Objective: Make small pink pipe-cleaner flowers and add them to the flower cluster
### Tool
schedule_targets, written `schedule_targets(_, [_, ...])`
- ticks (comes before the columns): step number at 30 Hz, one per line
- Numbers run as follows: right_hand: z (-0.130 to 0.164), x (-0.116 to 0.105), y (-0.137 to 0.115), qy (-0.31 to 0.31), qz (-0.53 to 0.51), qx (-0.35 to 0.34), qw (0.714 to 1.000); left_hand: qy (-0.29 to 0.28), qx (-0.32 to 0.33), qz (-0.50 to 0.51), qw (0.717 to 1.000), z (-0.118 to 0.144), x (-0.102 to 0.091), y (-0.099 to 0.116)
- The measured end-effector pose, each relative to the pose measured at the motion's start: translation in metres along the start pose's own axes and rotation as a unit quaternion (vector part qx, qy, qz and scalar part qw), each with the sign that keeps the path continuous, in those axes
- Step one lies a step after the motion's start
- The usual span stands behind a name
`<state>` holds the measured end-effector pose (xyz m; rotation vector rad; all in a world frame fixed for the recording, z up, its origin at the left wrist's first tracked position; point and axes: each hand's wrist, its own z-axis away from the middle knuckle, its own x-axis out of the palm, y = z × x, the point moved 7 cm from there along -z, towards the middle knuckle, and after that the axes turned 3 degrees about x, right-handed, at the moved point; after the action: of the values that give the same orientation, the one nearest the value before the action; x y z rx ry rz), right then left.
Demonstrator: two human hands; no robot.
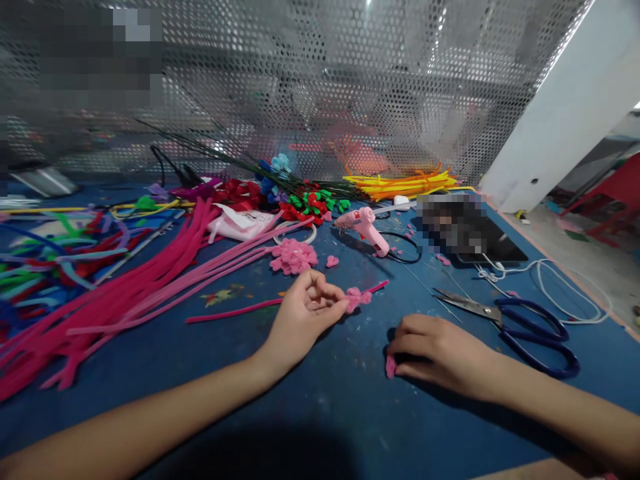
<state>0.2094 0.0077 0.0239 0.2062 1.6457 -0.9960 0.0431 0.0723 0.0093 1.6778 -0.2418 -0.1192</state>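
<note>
My left hand [305, 310] is pinched, thumb against fingers, on a small pink pipe-cleaner flower [357, 300]. A dark pink pipe cleaner [233, 313] runs behind that hand, and a pink tip shows past the flower. Low over the table, my right hand [435, 350] has its fingers closed on a little pink pipe-cleaner piece [391, 367], mostly covered by the fingertips. Beyond the left hand lie a heap of pink pipe-cleaner petals [294, 256] and one loose petal piece [332, 261].
A pink glue gun [367, 230] with a black cord rests at centre back. Blue-handled scissors [530, 327] lie right, near a tablet [470, 230] and white cable [545, 267]. Long pink pipe cleaners [125, 300] cover the left; yellow ones [400, 185] lie against the perforated metal panel [310, 80].
</note>
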Motion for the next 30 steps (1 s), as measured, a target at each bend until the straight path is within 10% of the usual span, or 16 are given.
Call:
schedule_targets(21, [-0.001,-0.005,0.000,0.137,-0.147,0.016,0.979,-0.008,-0.005,-0.019,1.000,0.004,0.003,0.003])
schedule_targets(30, [-0.001,-0.004,0.032,0.225,-0.336,0.146,0.903,-0.013,-0.012,0.003,1.000,0.005,0.007,0.001])
